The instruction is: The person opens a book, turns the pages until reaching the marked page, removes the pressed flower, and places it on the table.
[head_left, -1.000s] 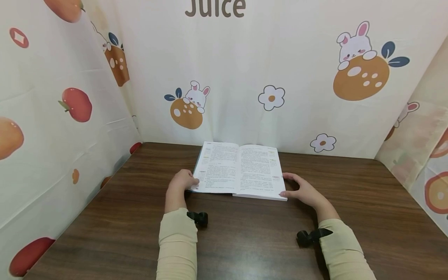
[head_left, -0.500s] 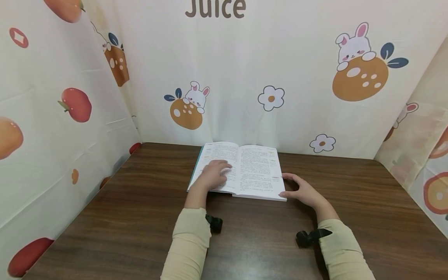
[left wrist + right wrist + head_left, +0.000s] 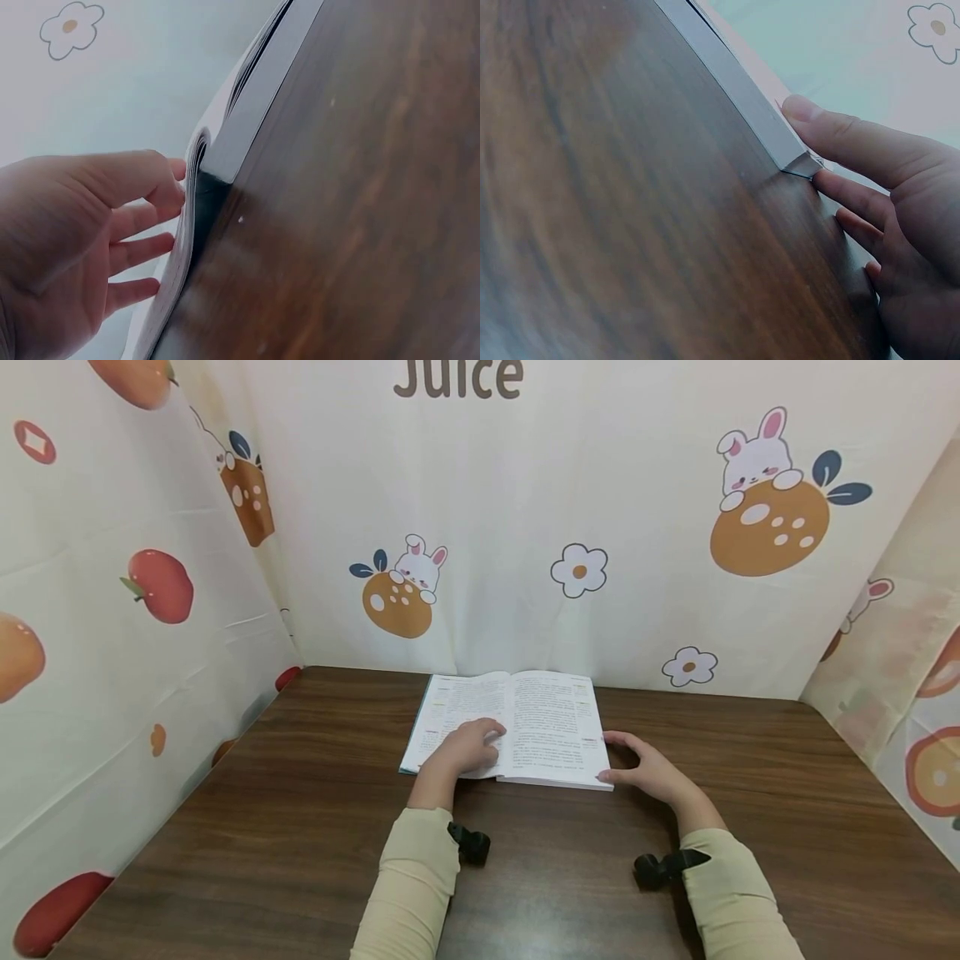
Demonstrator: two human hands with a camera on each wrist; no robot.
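Observation:
An open book [image 3: 553, 722] with printed pages lies on the brown wooden table, near the back curtain. My left hand [image 3: 467, 748] rests on the left page [image 3: 442, 714] close to the spine, with its fingers touching the paper. In the left wrist view those fingers are spread and fairly straight against a thin, bowed stack of pages [image 3: 187, 225]. At the lower right corner of the book, my right hand [image 3: 651, 772] holds the edge. The right wrist view shows its thumb [image 3: 804, 109] over the page and its fingers along the side of the thick page block [image 3: 739, 86].
The wooden table [image 3: 262, 843] extends around the book on both sides and in front. A white curtain [image 3: 510, 610] with fruit and rabbit prints stands directly behind the table, and similar curtains flank it. Each wrist wears a black camera mount.
My left hand has left the lower left edge of the book and moved right across the left page toward the spine. The left page lies differently. My right hand has stayed in place.

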